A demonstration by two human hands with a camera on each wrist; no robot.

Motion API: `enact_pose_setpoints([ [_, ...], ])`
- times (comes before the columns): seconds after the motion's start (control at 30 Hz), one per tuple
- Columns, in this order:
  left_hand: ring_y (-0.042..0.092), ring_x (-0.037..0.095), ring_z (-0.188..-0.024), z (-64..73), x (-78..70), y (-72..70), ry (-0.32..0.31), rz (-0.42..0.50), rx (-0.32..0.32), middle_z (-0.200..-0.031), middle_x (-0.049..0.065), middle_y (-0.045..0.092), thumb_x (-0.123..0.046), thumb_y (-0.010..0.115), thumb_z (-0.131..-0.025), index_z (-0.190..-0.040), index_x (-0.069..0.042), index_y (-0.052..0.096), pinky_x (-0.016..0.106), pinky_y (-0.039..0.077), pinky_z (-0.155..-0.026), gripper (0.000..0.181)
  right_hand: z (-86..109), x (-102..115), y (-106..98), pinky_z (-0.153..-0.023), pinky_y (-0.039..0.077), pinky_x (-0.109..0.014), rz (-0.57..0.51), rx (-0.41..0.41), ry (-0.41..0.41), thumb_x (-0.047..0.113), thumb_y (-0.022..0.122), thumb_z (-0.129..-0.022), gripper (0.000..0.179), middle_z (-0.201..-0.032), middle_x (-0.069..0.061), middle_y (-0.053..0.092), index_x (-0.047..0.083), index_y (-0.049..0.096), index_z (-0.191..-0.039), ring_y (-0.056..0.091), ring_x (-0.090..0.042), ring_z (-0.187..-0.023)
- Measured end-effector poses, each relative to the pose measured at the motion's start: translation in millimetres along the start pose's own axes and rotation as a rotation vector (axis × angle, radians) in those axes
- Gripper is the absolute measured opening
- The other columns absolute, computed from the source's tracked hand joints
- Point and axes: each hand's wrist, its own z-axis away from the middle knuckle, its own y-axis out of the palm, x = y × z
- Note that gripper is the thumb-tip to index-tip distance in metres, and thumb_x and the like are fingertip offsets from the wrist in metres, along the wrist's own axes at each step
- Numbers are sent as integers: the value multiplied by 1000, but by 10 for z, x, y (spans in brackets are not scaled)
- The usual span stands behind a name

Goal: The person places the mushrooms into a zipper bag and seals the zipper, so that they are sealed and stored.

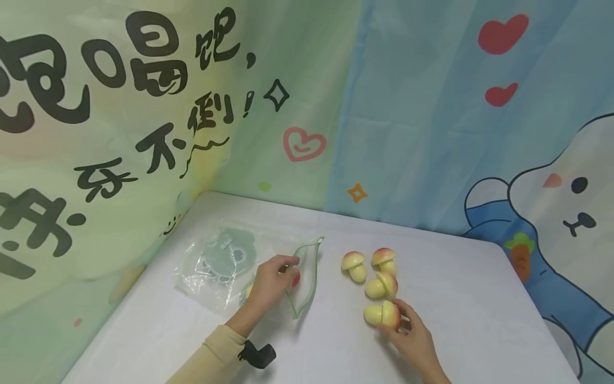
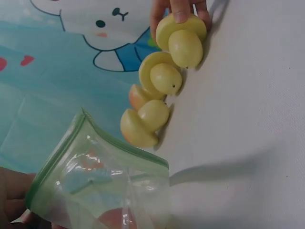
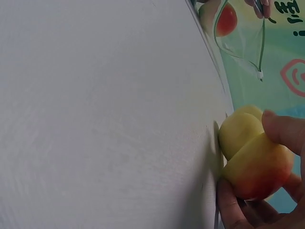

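Observation:
My left hand (image 1: pixel 271 282) pinches the rim of a clear zip bag (image 2: pixel 102 176) with a green edge, and the bag's mouth gapes toward the right. Inside the bag, a rounded yellow-and-red thing (image 3: pixel 226 20) shows through the plastic. On the right, the fingers and thumb of my right hand (image 1: pixel 413 342) grip the cap of a toy mushroom (image 1: pixel 376 314), pale yellow with a reddish top. It lies on its side, close to the white table. Just beyond it are more such mushrooms: one on its side (image 1: pixel 379 288), and two farther back (image 1: pixel 354 261) (image 1: pixel 384 257).
The bag's printed part, a pale green cartoon shape (image 1: pixel 227 253), lies flat at the left of the white table (image 1: pixel 455 298). A black strap piece (image 1: pixel 259 355) hangs at my left sleeve. A printed cloth backdrop (image 1: pixel 408 133) rises behind the table and along its left side.

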Motion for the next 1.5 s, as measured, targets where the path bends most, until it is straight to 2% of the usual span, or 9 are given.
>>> enact_pose_setpoints([
  [0.17,63,16,-85,14,21,-16,-5,31,-22,-103,6,71,-11,61,-94,-111,-7,72,27,52,-67,20,39,-3,13,-80,55,-42,-17,8,19,31,81,-80,77,-146,-25,40,14,43,-144,55,-44,-117],
  [0.3,60,14,-78,10,20,-24,-29,65,-14,-98,5,70,-10,59,-95,-112,-6,71,23,50,-58,21,50,15,10,-85,53,-43,-13,12,20,30,81,-79,79,-146,-22,40,13,41,-145,54,-42,-118],
  [0.4,60,13,-78,3,10,-21,-42,80,-15,-100,5,70,-8,60,-94,-111,-7,71,23,51,-58,21,60,39,2,-85,52,-42,-14,17,29,32,82,-79,80,-145,-20,40,13,41,-144,53,-41,-119],
  [0.57,61,15,-81,-14,-7,-14,-28,89,-29,-103,7,71,-4,60,-91,-109,-6,72,23,51,-59,22,60,110,-6,-81,54,-37,-53,23,27,35,82,-78,80,-146,-17,39,13,41,-144,50,-40,-122],
  [0.77,62,18,-84,-30,-51,-31,-7,98,-29,-104,8,71,-3,59,-90,-109,-4,72,23,50,-59,23,-1,231,55,-77,52,-25,-95,-15,-56,26,82,-79,74,-140,-15,46,9,44,-141,54,-34,-116],
  [0.9,63,19,-88,-17,-54,-41,-1,85,-21,-108,8,71,-2,58,-90,-111,-6,72,22,50,-62,25,-43,313,151,-74,51,-21,-130,-9,-83,21,82,-80,70,-138,-15,49,10,47,-139,57,-34,-115],
  [1.1,63,20,-93,79,-47,-67,-17,43,-7,-113,7,70,-4,60,-91,-112,-8,71,25,52,-68,24,-54,389,375,-74,54,-28,-176,41,-72,24,82,-79,70,-142,-16,47,12,49,-138,57,-37,-116],
  [1.3,64,22,-94,107,-72,-81,5,51,-7,-112,7,69,-5,63,-91,-112,-9,71,27,52,-70,23,-141,497,549,-75,54,-25,-237,31,-125,20,83,-78,76,-134,-15,52,13,45,-143,61,-34,-109],
  [1.5,64,23,-95,108,-86,-88,4,66,10,-112,7,69,-4,63,-91,-112,-9,70,27,52,-69,22,-218,628,666,-73,53,-23,-341,40,-194,11,81,-79,69,-133,-18,53,8,50,-140,62,-32,-104],
])
